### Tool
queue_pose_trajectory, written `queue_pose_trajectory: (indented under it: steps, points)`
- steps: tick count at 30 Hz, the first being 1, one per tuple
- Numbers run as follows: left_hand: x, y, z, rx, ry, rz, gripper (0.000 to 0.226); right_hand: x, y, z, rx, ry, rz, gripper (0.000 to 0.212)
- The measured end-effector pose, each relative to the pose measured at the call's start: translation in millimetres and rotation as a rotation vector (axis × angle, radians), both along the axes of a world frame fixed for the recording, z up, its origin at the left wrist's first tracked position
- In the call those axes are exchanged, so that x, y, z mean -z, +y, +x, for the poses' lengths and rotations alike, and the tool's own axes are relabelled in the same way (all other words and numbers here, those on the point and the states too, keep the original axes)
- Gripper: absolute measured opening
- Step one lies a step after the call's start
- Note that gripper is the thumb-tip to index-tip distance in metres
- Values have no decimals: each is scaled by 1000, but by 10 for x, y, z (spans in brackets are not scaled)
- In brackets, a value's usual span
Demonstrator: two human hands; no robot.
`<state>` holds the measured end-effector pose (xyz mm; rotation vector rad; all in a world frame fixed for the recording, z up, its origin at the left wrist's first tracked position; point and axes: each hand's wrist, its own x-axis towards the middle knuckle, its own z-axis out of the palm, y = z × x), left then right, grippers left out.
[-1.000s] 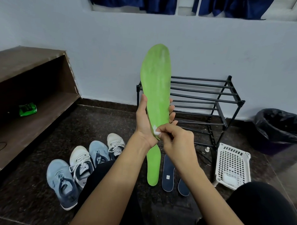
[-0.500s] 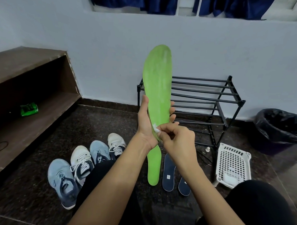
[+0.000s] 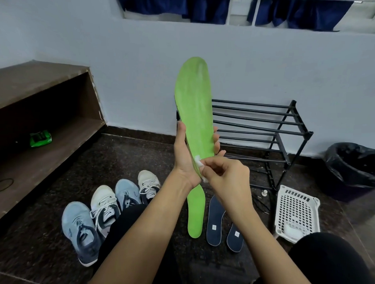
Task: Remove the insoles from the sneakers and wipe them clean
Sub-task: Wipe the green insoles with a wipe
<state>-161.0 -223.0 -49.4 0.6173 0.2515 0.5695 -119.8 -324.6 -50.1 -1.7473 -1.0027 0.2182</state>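
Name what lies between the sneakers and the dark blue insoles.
A green insole lies on the floor there, close beside the dark blue insoles, right of the sneakers; the head view shows it.

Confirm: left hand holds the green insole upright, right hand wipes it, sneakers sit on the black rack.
Not quite. The head view shows the sneakers on the floor, not on the rack. The left hand does hold the green insole upright while the right hand rubs it with a wipe.
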Motion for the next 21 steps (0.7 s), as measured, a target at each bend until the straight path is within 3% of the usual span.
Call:
queue_pose_trajectory:
  steps: [4,12,19,21]
  points:
    - [7,-55,64,-12,13,11,87,29,112,-20,127,-93,108,14]
    - [-47,65,3,62,-40,19,82,-72,-9,89,-117,-119,-102,11]
    - [23,-77,111,-13,17,10,86,-2,176,14,115,-272,151,15]
    - [40,-93,122,-17,43,-29,84,9,202,-5,129,-270,115,17]
